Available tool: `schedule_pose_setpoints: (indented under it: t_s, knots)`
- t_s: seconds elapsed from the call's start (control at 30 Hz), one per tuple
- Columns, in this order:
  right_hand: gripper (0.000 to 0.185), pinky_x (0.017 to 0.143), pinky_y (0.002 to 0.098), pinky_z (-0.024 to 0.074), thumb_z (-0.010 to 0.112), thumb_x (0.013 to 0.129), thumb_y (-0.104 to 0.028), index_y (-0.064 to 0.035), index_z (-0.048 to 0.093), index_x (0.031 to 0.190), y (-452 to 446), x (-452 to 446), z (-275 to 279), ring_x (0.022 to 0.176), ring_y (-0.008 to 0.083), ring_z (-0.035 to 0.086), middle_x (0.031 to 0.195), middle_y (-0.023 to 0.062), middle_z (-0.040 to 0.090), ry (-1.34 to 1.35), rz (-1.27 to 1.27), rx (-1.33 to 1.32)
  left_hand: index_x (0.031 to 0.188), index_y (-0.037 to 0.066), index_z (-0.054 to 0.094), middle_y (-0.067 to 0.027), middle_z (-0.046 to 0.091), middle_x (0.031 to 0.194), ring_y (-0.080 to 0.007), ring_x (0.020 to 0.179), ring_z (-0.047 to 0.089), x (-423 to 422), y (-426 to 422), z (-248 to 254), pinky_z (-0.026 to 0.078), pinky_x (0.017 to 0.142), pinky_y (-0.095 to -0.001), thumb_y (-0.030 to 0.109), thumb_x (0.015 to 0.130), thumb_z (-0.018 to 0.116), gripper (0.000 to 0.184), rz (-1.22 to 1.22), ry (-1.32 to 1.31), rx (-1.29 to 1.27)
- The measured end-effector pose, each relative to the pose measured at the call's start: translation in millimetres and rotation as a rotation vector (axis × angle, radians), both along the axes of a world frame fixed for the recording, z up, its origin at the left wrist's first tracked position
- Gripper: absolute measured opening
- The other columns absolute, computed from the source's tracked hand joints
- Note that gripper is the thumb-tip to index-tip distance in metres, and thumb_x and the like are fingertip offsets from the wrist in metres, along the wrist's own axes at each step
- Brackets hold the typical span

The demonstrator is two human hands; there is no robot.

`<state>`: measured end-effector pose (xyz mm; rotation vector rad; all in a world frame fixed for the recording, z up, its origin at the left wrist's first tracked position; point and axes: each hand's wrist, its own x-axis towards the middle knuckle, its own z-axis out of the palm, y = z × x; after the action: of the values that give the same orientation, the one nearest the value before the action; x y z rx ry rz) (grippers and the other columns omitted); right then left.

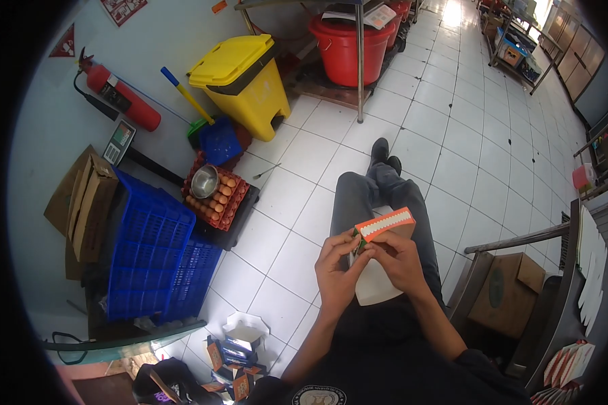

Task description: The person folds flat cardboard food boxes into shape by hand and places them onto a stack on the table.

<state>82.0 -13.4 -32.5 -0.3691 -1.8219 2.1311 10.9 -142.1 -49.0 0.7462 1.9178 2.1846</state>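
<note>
Over my lap I hold a small orange cardboard box (pixel 407 214) with a white zigzag strip along its upper side and a dark green end. My left hand (pixel 338 263) grips its left end, fingers curled and thumb pressed against it. My right hand (pixel 400 260) is closed on the near edge, its thumb and fingertips close to the left thumb. What the fingertips press on is partly hidden. Beneath the hands, a white card-like piece (pixel 377 285) lies between my thighs.
At left stand blue crates (pixel 148 250), a tray of eggs (pixel 226 202) with a metal bowl (pixel 205 181), and a yellow bin (pixel 246 88). Small folded boxes (pixel 236 354) lie on the floor. At right, a shelf holds a brown carton (pixel 503 293); zigzag-edged cards (pixel 567 364) lie nearby.
</note>
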Motion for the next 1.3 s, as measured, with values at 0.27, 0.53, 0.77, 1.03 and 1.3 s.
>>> schedule_pose_setpoints:
  t_s: [0.27,0.53,0.77,1.03,1.3]
  knots:
    - [0.012,0.081,0.0264,0.0546,0.065,0.097,-0.006,0.0019,0.069,0.105,1.0,-4.9,2.3,0.089,0.0114,0.067,0.095,0.0041,0.069,-0.033,0.057,0.043,0.103,0.001,0.060,-0.0069,0.060,0.106,-0.0171,0.102,0.065,0.8,-2.1,-0.3,0.055,0.085,-0.0286,-0.007,0.088,0.072,0.021,-0.004,-0.149,0.073]
    - [0.018,0.075,0.0250,0.0534,0.064,0.096,-0.011,0.0034,0.069,0.105,9.0,-6.0,-4.1,0.084,0.0099,0.066,0.094,0.0051,0.070,-0.255,0.059,-0.041,0.097,0.000,0.056,-0.0099,0.060,0.099,-0.0162,0.084,0.063,-3.6,2.6,-2.5,0.055,0.072,-0.0301,-0.002,0.088,0.071,0.017,0.043,0.146,-0.293]
    - [0.015,0.080,0.0252,0.0511,0.064,0.092,-0.005,0.0036,0.067,0.104,2.4,-6.9,-9.9,0.089,0.0112,0.064,0.096,0.0061,0.069,-0.186,0.044,0.173,0.096,0.002,0.053,-0.0130,0.051,0.092,-0.0312,0.076,0.060,-8.4,-11.1,4.6,0.052,0.066,-0.0397,0.015,0.092,0.066,0.019,-0.049,0.165,-0.332]
    - [0.017,0.081,0.0266,0.0525,0.064,0.097,-0.014,-0.0015,0.062,0.109,-17.1,-17.9,-20.8,0.090,0.0123,0.064,0.099,0.0047,0.066,-0.228,-0.065,-0.048,0.103,0.003,0.045,-0.0162,0.045,0.101,-0.0421,0.080,0.060,-11.9,-6.2,8.4,0.049,0.065,-0.0499,0.009,0.092,0.056,0.017,-0.042,0.096,-0.353]
    - [0.038,0.067,0.0283,0.0505,0.043,0.107,-0.034,-0.0024,0.062,0.116,24.9,-4.7,20.9,0.081,0.0126,0.062,0.091,0.0058,0.065,-0.323,-0.224,0.536,0.099,0.002,0.044,-0.0158,0.045,0.100,-0.0424,0.073,0.055,-23.9,-29.7,-5.4,0.045,0.062,-0.0500,0.000,0.086,0.055,0.018,0.147,0.046,-0.247]
